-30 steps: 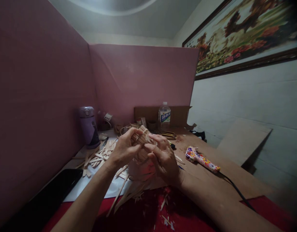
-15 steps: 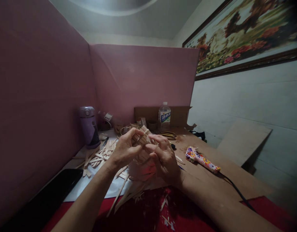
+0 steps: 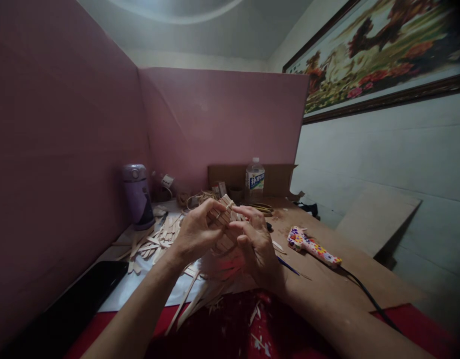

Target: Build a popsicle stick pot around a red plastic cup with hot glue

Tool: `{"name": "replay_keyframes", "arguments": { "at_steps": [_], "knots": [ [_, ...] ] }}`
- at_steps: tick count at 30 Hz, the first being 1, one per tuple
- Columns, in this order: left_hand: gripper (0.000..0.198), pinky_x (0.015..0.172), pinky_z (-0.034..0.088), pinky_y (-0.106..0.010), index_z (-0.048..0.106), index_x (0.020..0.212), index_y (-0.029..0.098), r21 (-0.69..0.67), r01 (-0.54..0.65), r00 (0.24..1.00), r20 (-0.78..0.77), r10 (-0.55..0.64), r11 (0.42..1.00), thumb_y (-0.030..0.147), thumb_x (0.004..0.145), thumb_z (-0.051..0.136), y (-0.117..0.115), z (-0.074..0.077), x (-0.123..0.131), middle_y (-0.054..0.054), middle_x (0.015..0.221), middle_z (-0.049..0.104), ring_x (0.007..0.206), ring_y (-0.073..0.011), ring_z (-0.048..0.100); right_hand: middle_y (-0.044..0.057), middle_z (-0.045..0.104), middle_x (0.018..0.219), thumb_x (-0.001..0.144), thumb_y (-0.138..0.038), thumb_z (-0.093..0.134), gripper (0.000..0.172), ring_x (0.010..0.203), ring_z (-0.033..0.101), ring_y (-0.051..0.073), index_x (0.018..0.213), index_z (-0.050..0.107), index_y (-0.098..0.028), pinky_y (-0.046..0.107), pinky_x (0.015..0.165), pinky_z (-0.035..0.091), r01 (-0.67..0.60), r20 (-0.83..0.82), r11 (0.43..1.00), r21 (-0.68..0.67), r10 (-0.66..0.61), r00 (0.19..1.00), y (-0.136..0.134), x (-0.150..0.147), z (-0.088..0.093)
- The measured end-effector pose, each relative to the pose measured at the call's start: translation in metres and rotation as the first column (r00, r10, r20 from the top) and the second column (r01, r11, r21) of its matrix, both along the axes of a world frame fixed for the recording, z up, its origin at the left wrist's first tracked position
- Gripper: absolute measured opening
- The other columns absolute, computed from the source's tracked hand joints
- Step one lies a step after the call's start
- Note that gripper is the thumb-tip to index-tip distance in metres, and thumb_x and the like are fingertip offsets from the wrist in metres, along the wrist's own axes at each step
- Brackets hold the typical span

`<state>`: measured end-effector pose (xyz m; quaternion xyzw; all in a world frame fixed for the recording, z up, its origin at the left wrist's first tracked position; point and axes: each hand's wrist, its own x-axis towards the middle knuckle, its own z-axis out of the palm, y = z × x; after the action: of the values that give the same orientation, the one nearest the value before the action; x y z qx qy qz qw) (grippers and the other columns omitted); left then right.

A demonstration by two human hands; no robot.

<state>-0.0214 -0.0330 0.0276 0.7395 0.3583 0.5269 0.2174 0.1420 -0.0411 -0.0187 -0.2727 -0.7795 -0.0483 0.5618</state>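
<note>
A small piece built of glued wooden sticks [image 3: 224, 215] is held up above the table between both hands. My left hand [image 3: 194, 233] curls round its left side, thumb on top. From the right, my right hand [image 3: 254, 247] closes its fingers on the same piece. Most of the stick piece is hidden behind the fingers. Loose wooden sticks [image 3: 158, 242] lie scattered on white paper just below and to the left.
A flowered glue gun [image 3: 312, 247] with a black cord lies on the cardboard at the right. A purple flask [image 3: 137, 196], a water bottle [image 3: 254, 179] and a cardboard box [image 3: 274, 178] stand at the back. A black phone [image 3: 75, 304] lies front left. Pink partitions [image 3: 65, 149] close off the left and back.
Both hands have shifted slightly to the right and turned the stick piece a little. A thin dark stick shows on the cardboard right of my right hand.
</note>
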Motion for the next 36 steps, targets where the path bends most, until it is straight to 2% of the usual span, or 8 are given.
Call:
{"name": "replay_keyframes", "arguments": {
  "at_steps": [4, 10, 17, 21, 27, 36],
  "knots": [
    [0.024, 0.059, 0.044, -0.023, 0.062, 0.086, 0.02, -0.016, -0.017, 0.998, 0.061, 0.018, 1.0, 0.024, 0.065, 0.072, 0.004, -0.002, -0.001, 0.001, 0.072, 0.063, 0.066, -0.014, 0.057, 0.01, 0.053, 0.129, 0.098, -0.047, 0.025, 0.047, 0.126, 0.04, 0.026, 0.106, 0.063, -0.021, 0.052, 0.105, 0.033, -0.027, 0.002, 0.999, 0.027, 0.027, 1.0, -0.002, 0.001, 0.001],
    [0.022, 0.055, 0.04, -0.022, 0.062, 0.084, 0.02, -0.057, -0.01, 0.996, 0.087, 0.015, 0.998, 0.017, 0.063, 0.066, 0.003, 0.002, -0.003, 0.004, 0.066, 0.057, 0.06, -0.0114, 0.051, 0.008, 0.057, 0.12, 0.099, -0.032, 0.028, 0.036, 0.119, 0.047, 0.024, 0.102, 0.063, -0.023, 0.051, 0.103, 0.035, 0.038, -0.16, 0.996, 0.081, -0.025, 0.987, 0.001, 0.003, -0.001],
    [0.023, 0.052, 0.035, -0.02, 0.057, 0.082, 0.018, -0.147, 0.096, 0.981, 0.179, -0.069, 0.984, 0.015, 0.06, 0.064, 0.003, 0.004, -0.001, 0.007, 0.062, 0.051, 0.055, -0.0081, 0.045, 0.006, 0.051, 0.127, 0.096, -0.034, 0.037, 0.031, 0.122, 0.042, 0.027, 0.1, 0.067, -0.026, 0.052, 0.103, 0.035, 0.113, -0.017, 0.986, 0.123, -0.112, 0.994, 0.006, 0.004, -0.004],
    [0.024, 0.055, 0.037, -0.021, 0.055, 0.084, 0.018, -0.156, 0.128, 0.975, 0.201, -0.095, 0.979, 0.014, 0.061, 0.064, 0.005, 0.003, -0.002, 0.006, 0.066, 0.054, 0.059, -0.0092, 0.049, 0.007, 0.048, 0.13, 0.095, -0.033, 0.041, 0.028, 0.123, 0.04, 0.027, 0.104, 0.066, -0.026, 0.052, 0.103, 0.035, 0.121, 0.019, 0.979, 0.162, -0.126, 0.992, 0.006, 0.005, -0.004],
    [0.021, 0.053, 0.035, -0.02, 0.059, 0.083, 0.018, -0.095, 0.025, 0.992, 0.124, -0.013, 0.995, 0.015, 0.062, 0.064, 0.007, 0.001, -0.004, 0.006, 0.063, 0.051, 0.057, -0.0084, 0.044, 0.007, 0.047, 0.132, 0.092, -0.032, 0.048, 0.022, 0.124, 0.039, 0.029, 0.101, 0.067, -0.026, 0.053, 0.102, 0.036, 0.159, 0.081, 0.965, 0.209, -0.179, 0.98, 0.007, 0.005, -0.004],
    [0.021, 0.057, 0.042, -0.023, 0.062, 0.083, 0.019, -0.062, 0.003, 0.992, 0.125, 0.005, 0.998, 0.018, 0.062, 0.067, 0.006, 0.0, -0.004, 0.002, 0.07, 0.062, 0.064, -0.0126, 0.055, 0.008, 0.044, 0.136, 0.089, -0.034, 0.054, 0.019, 0.126, 0.039, 0.03, 0.104, 0.065, -0.027, 0.051, 0.098, 0.039, 0.201, 0.152, 0.92, 0.336, -0.264, 0.952, 0.009, 0.007, 0.002]
  ]
}}
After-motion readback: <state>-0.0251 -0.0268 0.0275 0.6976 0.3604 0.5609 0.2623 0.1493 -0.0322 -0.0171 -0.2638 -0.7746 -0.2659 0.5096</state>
